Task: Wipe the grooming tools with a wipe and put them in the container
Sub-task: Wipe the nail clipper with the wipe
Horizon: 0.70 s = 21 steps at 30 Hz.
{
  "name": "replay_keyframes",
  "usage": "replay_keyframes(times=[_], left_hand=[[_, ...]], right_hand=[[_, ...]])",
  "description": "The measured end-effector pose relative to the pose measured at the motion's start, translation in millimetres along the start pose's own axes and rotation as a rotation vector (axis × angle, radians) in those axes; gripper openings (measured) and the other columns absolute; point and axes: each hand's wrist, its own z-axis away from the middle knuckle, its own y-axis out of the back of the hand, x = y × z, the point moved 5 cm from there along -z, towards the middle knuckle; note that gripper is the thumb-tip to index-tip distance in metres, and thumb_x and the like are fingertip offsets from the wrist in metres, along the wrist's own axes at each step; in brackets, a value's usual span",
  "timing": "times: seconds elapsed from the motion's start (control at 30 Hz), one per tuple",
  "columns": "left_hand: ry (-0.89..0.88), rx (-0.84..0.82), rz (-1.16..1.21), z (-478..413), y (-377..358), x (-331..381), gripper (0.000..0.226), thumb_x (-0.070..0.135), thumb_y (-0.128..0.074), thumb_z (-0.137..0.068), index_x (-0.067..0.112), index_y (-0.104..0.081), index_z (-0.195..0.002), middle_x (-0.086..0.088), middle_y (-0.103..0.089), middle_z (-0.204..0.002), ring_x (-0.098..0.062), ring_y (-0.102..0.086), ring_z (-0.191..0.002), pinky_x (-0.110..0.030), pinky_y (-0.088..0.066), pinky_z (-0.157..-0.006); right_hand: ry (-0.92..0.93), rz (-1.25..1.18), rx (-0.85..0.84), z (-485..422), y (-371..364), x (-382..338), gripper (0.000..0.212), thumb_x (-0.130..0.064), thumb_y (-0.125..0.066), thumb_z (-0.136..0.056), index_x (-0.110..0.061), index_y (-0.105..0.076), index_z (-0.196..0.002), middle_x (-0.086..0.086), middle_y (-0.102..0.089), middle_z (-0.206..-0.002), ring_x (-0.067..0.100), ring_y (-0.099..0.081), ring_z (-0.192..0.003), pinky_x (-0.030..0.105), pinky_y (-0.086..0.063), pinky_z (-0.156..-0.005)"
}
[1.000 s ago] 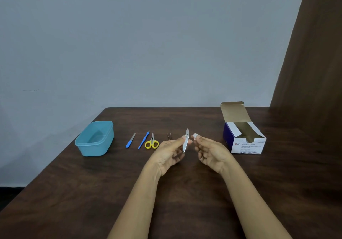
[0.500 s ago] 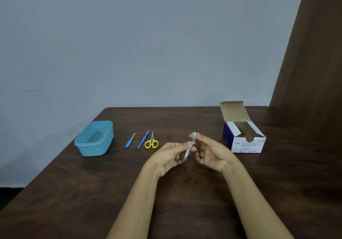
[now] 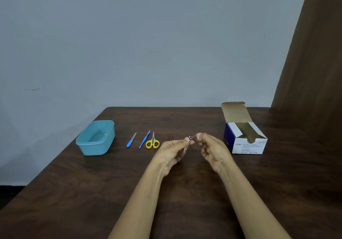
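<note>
Steel nail clipper (image 3: pixel 187 145) is being held above the middle of the dark wooden table (image 3: pixel 92 192), tilted, with its upper end leaning right and its lower end pointing down at the tabletop. Left hand (image 3: pixel 172 150) is pinching it near that upper end between thumb and forefinger, the other fingers curling under. Right hand (image 3: pixel 212 150) is gripping a small white wipe (image 3: pixel 199 136) at its fingertips, just beside the clipper's upper end; contact between wipe and metal cannot be told at this size. Both forearms are reaching in from the near edge, hands close together but not touching. Left of the hands, four tools are lying in a row on the table, each apart from the next: thin dark tweezers (image 3: pixel 169 136) nearest the left hand, then yellow-handled scissors (image 3: pixel 152 142) with blades pointing away, then a slim blue tool (image 3: pixel 144 139) just beside the scissors, then a blue-handled nail file (image 3: pixel 131 140). Further left, well apart from the file, a teal plastic container (image 3: pixel 94 149) is standing open, nothing visible inside. Right of the hands, a white-and-blue box of alcohol swabs (image 3: pixel 246 142) is sitting with its flap standing up. Grey-blue wall (image 3: pixel 148 44) is running behind the table; brown panel (image 3: pixel 314 72) is filling the right side.
</note>
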Motion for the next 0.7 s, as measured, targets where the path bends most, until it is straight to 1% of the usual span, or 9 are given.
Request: replay_keyframes(times=[0.07,0.17,0.23,0.3,0.43,0.53,0.63,0.7], left_hand=[[-0.012,0.04,0.045,-1.2,1.7,0.7,0.017,0.035,-0.074,-0.075,0.019,-0.08,-0.079,0.006,-0.068,-0.084,-0.005,-0.055,-0.078,-0.022,-0.047,-0.08],[-0.022,0.084,0.102,-0.6,2.9,2.7,0.015,0.029,-0.07,-0.084,0.018,-0.08,-0.078,0.009,-0.066,-0.072,-0.003,-0.054,-0.069,-0.02,-0.048,-0.075],[-0.025,0.096,0.116,-0.3,3.0,3.4,0.015,0.028,-0.069,-0.086,0.016,-0.078,-0.084,0.011,-0.065,-0.067,-0.001,-0.056,-0.062,-0.019,-0.048,-0.073],[-0.032,0.099,0.119,-0.6,3.3,3.4,0.016,0.028,-0.068,-0.087,0.016,-0.076,-0.089,0.012,-0.066,-0.065,0.001,-0.057,-0.059,-0.019,-0.047,-0.073],[-0.026,0.129,0.138,-2.3,6.2,3.1,0.015,0.03,-0.069,-0.085,0.017,-0.076,-0.085,0.008,-0.065,-0.068,-0.003,-0.055,-0.066,-0.02,-0.047,-0.071],[-0.021,0.138,0.156,-2.9,7.7,3.2,0.014,0.029,-0.069,-0.086,0.017,-0.076,-0.084,0.004,-0.065,-0.074,-0.006,-0.055,-0.071,-0.021,-0.047,-0.071],[-0.037,0.103,0.15,-2.0,5.5,4.0,0.014,0.029,-0.067,-0.087,0.018,-0.075,-0.089,0.005,-0.068,-0.075,-0.006,-0.057,-0.072,-0.019,-0.047,-0.071],[-0.047,0.078,0.13,-1.6,4.2,4.1,0.019,0.03,-0.066,-0.088,0.016,-0.075,-0.096,0.003,-0.068,-0.078,-0.008,-0.057,-0.073,-0.021,-0.046,-0.072]], right_hand=[[0.027,0.049,0.012,0.8,-0.9,0.9,0.006,-0.014,-0.068,-0.084,-0.017,-0.073,-0.08,-0.003,-0.061,-0.072,0.004,-0.052,-0.066,0.02,-0.041,-0.062],[0.086,0.157,0.016,2.1,-3.8,1.0,0.01,-0.017,-0.069,-0.082,-0.019,-0.075,-0.075,-0.003,-0.06,-0.07,0.007,-0.05,-0.068,0.021,-0.042,-0.063],[0.107,0.187,0.018,2.4,-4.2,0.0,0.011,-0.017,-0.069,-0.083,-0.02,-0.075,-0.074,-0.003,-0.06,-0.071,0.008,-0.051,-0.072,0.022,-0.042,-0.064],[0.119,0.225,0.006,4.0,-4.6,-1.5,0.01,-0.017,-0.068,-0.084,-0.019,-0.075,-0.077,-0.002,-0.061,-0.074,0.01,-0.051,-0.075,0.024,-0.042,-0.068],[0.14,0.355,-0.048,8.7,-9.2,-2.3,0.01,-0.018,-0.066,-0.085,-0.015,-0.075,-0.084,-0.002,-0.063,-0.077,0.011,-0.053,-0.079,0.026,-0.043,-0.074],[0.114,0.392,-0.086,9.6,-12.0,0.2,0.009,-0.017,-0.066,-0.084,-0.017,-0.075,-0.081,-0.002,-0.064,-0.078,0.012,-0.054,-0.08,0.026,-0.043,-0.074],[0.072,0.385,-0.193,10.3,-17.1,6.0,0.013,-0.014,-0.066,-0.082,-0.019,-0.076,-0.075,0.0,-0.061,-0.076,0.014,-0.05,-0.079,0.026,-0.038,-0.069],[0.051,0.376,-0.265,11.3,-20.8,8.8,0.018,-0.013,-0.064,-0.083,-0.021,-0.075,-0.071,-0.004,-0.061,-0.074,0.01,-0.051,-0.075,0.024,-0.038,-0.068]])
